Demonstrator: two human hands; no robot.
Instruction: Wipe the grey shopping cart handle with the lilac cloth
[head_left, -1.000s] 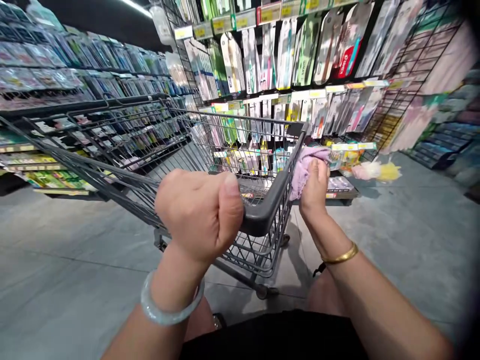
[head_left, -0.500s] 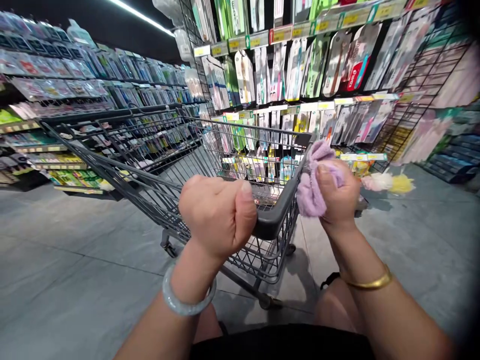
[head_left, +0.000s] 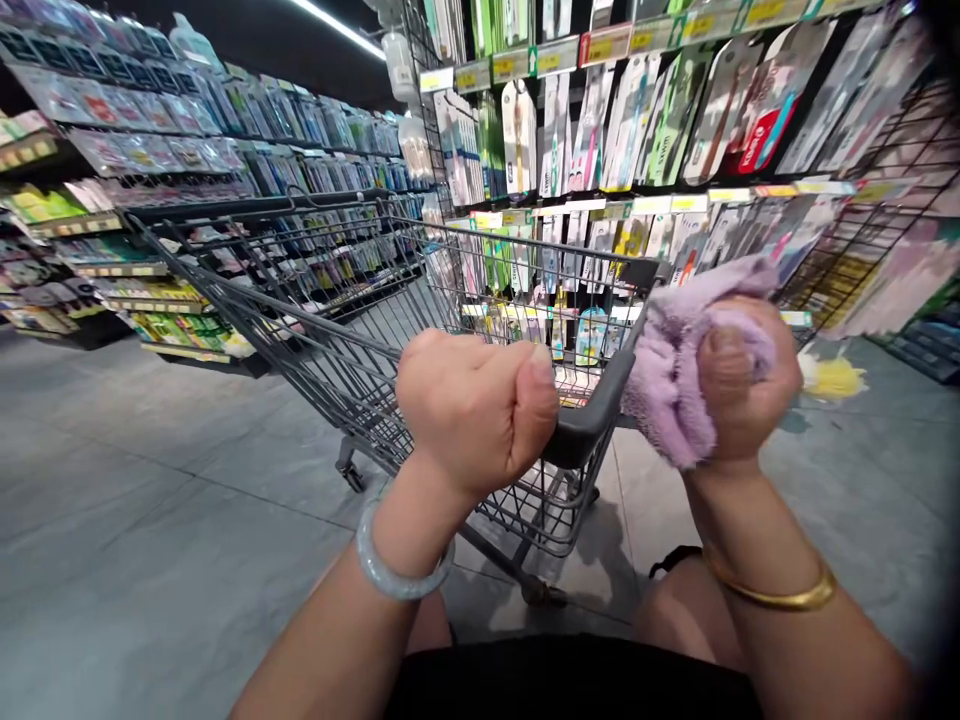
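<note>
A grey metal shopping cart [head_left: 600,405] stands in front of me, with its dark plastic-covered corner towards me. My left hand [head_left: 476,415] is closed in a fist around the cart's near rim, just left of that corner; a pale bangle circles its wrist. In my right hand [head_left: 757,385] is a bunched lilac cloth [head_left: 667,390], fuzzy like a towel. The cloth lies against or very near the outside of the cart's right rim; exact contact I cannot tell. A gold bangle sits on the right wrist.
A rack of packaged toothbrushes [head_left: 555,130] rises right behind the cart. Long shelves of hanging packets [head_left: 300,130] run along the left. Yellow and white fluffy items [head_left: 832,378] hang low at the right. Grey floor tiles [head_left: 150,520] surround the cart.
My right hand and the lilac cloth have shifted right and slightly nearer, and the cloth looks more spread. The left hand keeps its grip. The whole scene has slid a little right in view.
</note>
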